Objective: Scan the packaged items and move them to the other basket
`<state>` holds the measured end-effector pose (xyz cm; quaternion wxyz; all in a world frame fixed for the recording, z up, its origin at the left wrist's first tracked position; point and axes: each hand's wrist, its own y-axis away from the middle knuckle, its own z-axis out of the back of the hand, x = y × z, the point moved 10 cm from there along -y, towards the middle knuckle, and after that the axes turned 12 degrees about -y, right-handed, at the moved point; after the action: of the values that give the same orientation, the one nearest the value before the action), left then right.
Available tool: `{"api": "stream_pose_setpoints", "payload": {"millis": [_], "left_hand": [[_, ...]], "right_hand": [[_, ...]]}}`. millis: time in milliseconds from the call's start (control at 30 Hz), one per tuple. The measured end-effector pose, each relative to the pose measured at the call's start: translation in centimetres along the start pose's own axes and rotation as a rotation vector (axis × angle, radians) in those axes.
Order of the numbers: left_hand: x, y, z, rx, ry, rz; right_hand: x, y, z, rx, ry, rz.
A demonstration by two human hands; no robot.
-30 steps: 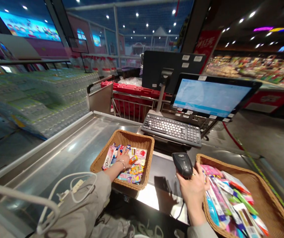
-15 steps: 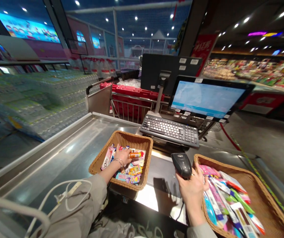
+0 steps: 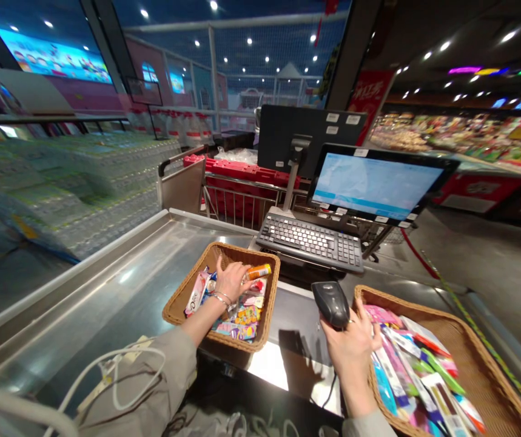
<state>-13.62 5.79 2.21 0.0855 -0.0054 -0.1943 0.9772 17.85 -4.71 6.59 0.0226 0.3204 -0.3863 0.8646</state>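
Observation:
My left hand (image 3: 231, 281) is over the smaller wicker basket (image 3: 267, 321), its fingers closed on an orange tube-shaped pack (image 3: 259, 272) with a yellow end. Below it in the basket lie a pink Dove packet (image 3: 196, 292) and several colourful wrapped sweets (image 3: 247, 314). My right hand (image 3: 352, 340) grips a black barcode scanner (image 3: 330, 303), its head pointing up and left. Just right of that hand stands a larger wicker basket (image 3: 478, 358) full of colourful packaged goods (image 3: 417, 370).
A keyboard (image 3: 310, 240) and a lit monitor (image 3: 378, 185) stand behind the baskets. The steel counter (image 3: 146, 261) has a raised rim on the left. A shopping cart (image 3: 233, 200) with red crates is beyond it. A white cable (image 3: 119, 358) loops over my left sleeve.
My left hand has risen slightly, lifting the orange tube-shaped pack up from the other sweets. My right hand keeps the scanner in nearly the same place.

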Motion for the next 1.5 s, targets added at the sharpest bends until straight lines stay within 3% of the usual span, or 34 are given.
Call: {"api": "stream_pose_setpoints", "payload": {"millis": [367, 700, 1133, 1500], "left_hand": [[-3.4, -1.1, 1.9, -0.032, -0.032, -0.074], [-5.5, -2.0, 3.0, -0.054, -0.045, -0.139], [-7.0, -2.3, 3.7, -0.094, -0.019, -0.171], [-8.0, -2.1, 3.8, -0.112, -0.005, -0.205]], "right_hand": [[0.8, -0.1, -0.1, 0.043, 0.012, 0.004], [1.7, 0.0, -0.2, 0.1, 0.048, 0.093], [2.6, 0.4, -1.2, 0.209, 0.103, 0.135], [3.7, 0.8, -0.9, 0.158, 0.093, 0.217]]}}
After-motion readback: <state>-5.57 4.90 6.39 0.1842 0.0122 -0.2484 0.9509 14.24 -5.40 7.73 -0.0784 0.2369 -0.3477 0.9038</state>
